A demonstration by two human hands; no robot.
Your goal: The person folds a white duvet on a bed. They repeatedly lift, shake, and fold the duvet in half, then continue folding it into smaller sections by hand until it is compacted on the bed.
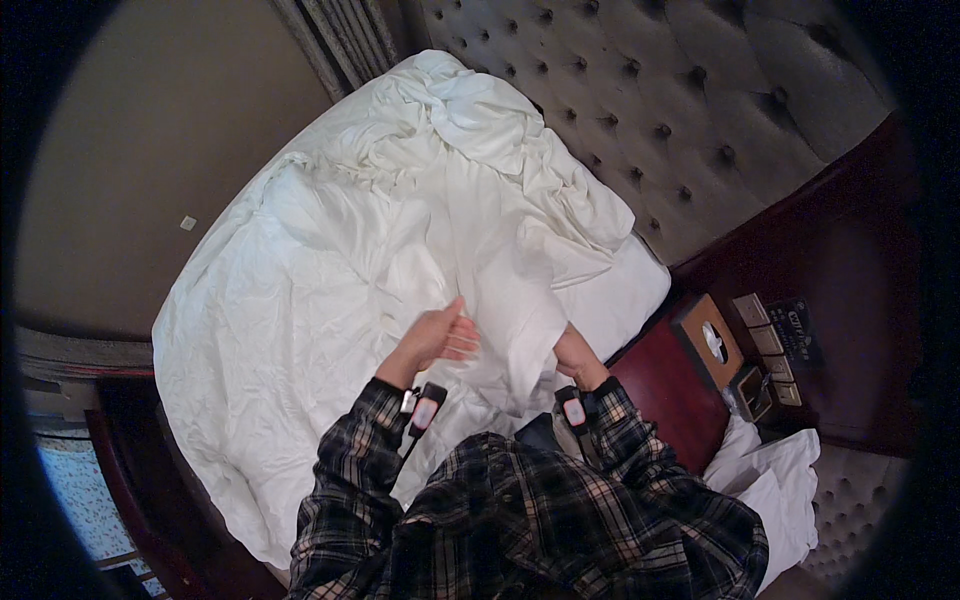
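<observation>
A rumpled white duvet (300,315) is spread over a bed before me, with thick folds heaped at its far end. My left hand (439,335) hovers over the middle of it, a little blurred, with its fingers loosely bent and nothing visible in them. My right hand (574,351) reaches under a raised flap of white cloth (525,315). The cloth hides its fingers, so their grip cannot be seen. On the right, part of the smooth white mattress surface (619,300) shows from under the folds.
A tufted grey headboard (615,97) stands along the far right. Beside the bed, a dark red nightstand (667,382) bears a tissue box (709,341) and a small tray (752,394). Wall switches (766,337) are above it. White pillows (772,480) lie at lower right.
</observation>
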